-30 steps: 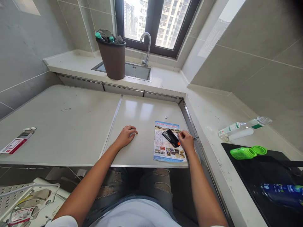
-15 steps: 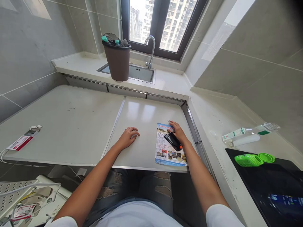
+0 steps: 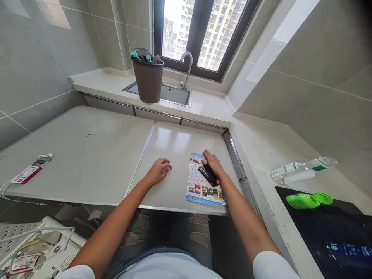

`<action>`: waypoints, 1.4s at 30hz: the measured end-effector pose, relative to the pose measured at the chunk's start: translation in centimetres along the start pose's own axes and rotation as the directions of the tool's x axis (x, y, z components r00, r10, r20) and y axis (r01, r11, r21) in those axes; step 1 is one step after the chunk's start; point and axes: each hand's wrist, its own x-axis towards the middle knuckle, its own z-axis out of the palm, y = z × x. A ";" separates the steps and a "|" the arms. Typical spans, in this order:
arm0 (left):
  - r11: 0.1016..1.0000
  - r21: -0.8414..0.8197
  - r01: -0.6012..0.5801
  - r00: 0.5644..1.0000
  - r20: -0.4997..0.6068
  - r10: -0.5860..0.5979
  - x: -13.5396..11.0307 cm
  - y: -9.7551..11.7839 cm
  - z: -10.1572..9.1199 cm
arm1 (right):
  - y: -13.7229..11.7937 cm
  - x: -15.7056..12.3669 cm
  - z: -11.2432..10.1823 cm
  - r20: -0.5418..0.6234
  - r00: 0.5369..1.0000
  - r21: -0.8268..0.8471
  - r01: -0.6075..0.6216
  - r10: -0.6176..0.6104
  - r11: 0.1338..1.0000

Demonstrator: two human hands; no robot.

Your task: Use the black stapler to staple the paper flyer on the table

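A printed leaflet point(image 3: 200, 182) lies flat on the white fold-out worktop point(image 3: 177, 143) in front of me. On it rests a small black tool with an orange end point(image 3: 208, 175). My right hand point(image 3: 214, 163) lies flat over the leaflet's upper right part, fingers stretched forward, touching the black tool's right side. My left hand point(image 3: 158, 171) rests on the bare worktop left of the leaflet, fingers loosely curled, holding nothing.
A brown bin point(image 3: 148, 77) with bottles stands by the sink point(image 3: 171, 93) and tap point(image 3: 187, 68) under the window. On the right counter lie a clear bottle point(image 3: 302, 167), green lids point(image 3: 308, 199) and a black hob point(image 3: 328, 228). A red-white packet point(image 3: 29, 170) lies far left.
My right hand moved from the tool's lower right up to the leaflet's top and now lies flat there. The view tilted slightly. The left hand stayed put.
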 end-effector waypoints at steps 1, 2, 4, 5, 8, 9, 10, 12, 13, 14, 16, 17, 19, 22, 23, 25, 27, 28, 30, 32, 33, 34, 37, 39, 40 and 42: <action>1.000 0.010 0.005 1.000 -0.015 -0.005 0.0 0.1 -0.1 | -0.6 0.3 0.3 0.002 1.000 0.003 0.008 -0.008 1.000; 1.000 0.027 0.011 0.999 -0.033 -0.010 -0.1 0.3 -0.2 | -1.4 0.7 0.6 0.007 1.000 0.006 0.017 -0.017 1.000; 0.996 0.080 0.028 0.997 -0.071 -0.022 -0.5 0.3 -0.8 | -3.2 1.6 1.4 0.021 0.999 0.009 0.037 -0.037 0.999; 0.993 0.108 0.044 0.995 -0.093 -0.034 -0.9 0.2 -1.2 | -4.2 2.1 1.8 0.027 0.998 0.010 0.049 -0.049 0.999; 0.974 0.161 0.156 0.974 -0.190 -0.125 -3.2 -1.1 -2.7 | -7.9 4.0 3.4 0.045 0.996 0.019 0.080 -0.081 0.997; 0.964 0.168 0.208 0.959 -0.231 -0.166 -4.2 -1.6 -3.3 | -9.3 4.7 4.0 0.055 0.994 0.023 0.091 -0.092 0.996; 0.951 0.173 0.255 0.941 -0.272 -0.203 -5.2 -2.2 -3.8 | -10.7 5.4 4.6 0.064 0.992 0.025 0.104 -0.105 0.994; 0.925 0.180 0.335 0.901 -0.347 -0.259 -7.0 -3.2 -4.7 | -13.5 6.8 5.6 0.067 0.990 0.029 0.124 -0.126 0.992; 0.921 0.169 0.351 0.889 -0.369 -0.271 -7.7 -3.6 -5.0 | -14.9 7.5 6.1 0.073 0.988 0.032 0.132 -0.134 0.991; 0.924 0.149 0.352 0.885 -0.374 -0.277 -8.2 -3.9 -5.3 | -16.2 8.2 6.5 0.075 0.988 0.037 0.134 -0.136 0.990; 0.934 0.094 0.346 0.882 -0.373 -0.289 -8.6 -4.1 -5.7 | -18.5 9.3 7.2 0.084 0.986 0.049 0.139 -0.142 0.989; 0.935 0.068 0.347 0.878 -0.374 -0.299 -8.6 -4.2 -5.8 | -19.5 9.7 7.5 0.086 0.986 0.053 0.138 -0.142 0.989; 0.931 0.041 0.363 0.866 -0.382 -0.321 -8.4 -4.1 -5.9 | -20.9 10.4 7.8 0.093 0.986 0.055 0.137 -0.142 0.989; 0.926 0.068 0.372 0.869 -0.375 -0.322 -8.1 -3.9 -5.8 | -22.0 11.0 8.0 0.118 0.983 0.063 0.132 -0.138 0.989; 0.924 0.089 0.373 0.873 -0.370 -0.317 -8.1 -3.8 -5.7 | -22.2 11.2 8.0 0.130 0.982 0.070 0.130 -0.138 0.989; 0.915 0.137 0.379 0.878 -0.364 -0.310 -8.0 -3.7 -5.6 | -22.5 11.5 7.9 0.157 0.977 0.088 0.134 -0.147 0.987; 0.903 0.180 0.389 0.881 -0.359 -0.308 -8.0 -3.6 -5.6 | -22.9 11.8 7.9 0.173 0.972 0.108 0.144 -0.161 0.984; 0.898 0.195 0.394 0.882 -0.356 -0.309 -8.0 -3.6 -5.5 | -23.2 12.0 7.8 0.176 0.970 0.117 0.149 -0.168 0.982; 0.891 0.207 0.404 0.880 -0.352 -0.318 -7.9 -3.6 -5.5 | -23.8 12.3 7.7 0.183 0.965 0.135 0.163 -0.187 0.977; 0.887 0.204 0.414 0.875 -0.358 -0.326 -7.9 -3.7 -5.5 | -24.5 12.4 7.4 0.193 0.958 0.152 0.186 -0.213 0.971; 0.887 0.201 0.416 0.873 -0.362 -0.328 -8.0 -3.7 -5.6 | -24.8 12.3 7.2 0.185 0.958 0.158 0.193 -0.221 0.968; 0.888 0.196 0.416 0.871 -0.367 -0.327 -8.0 -3.7 -5.6 | -24.9 12.0 6.9 0.155 0.963 0.165 0.193 -0.218 0.967; 0.896 0.186 0.403 0.872 -0.377 -0.314 -8.1 -3.8 -5.7 | -24.5 9.6 5.5 -0.070 0.988 0.216 0.149 -0.136 0.965; 0.899 0.187 0.396 0.873 -0.380 -0.305 -8.1 -3.9 -5.7 | -23.2 6.6 4.0 -0.268 0.963 0.279 0.117 -0.039 0.953; 0.899 0.190 0.394 0.874 -0.381 -0.303 -8.1 -3.9 -5.7 | -22.3 4.8 3.0 -0.353 0.936 0.302 0.091 0.022 0.949; 0.899 0.199 0.390 0.877 -0.378 -0.297 -8.0 -3.9 -5.7 | -19.8 0.6 0.6 -0.495 0.854 0.310 0.003 0.159 0.951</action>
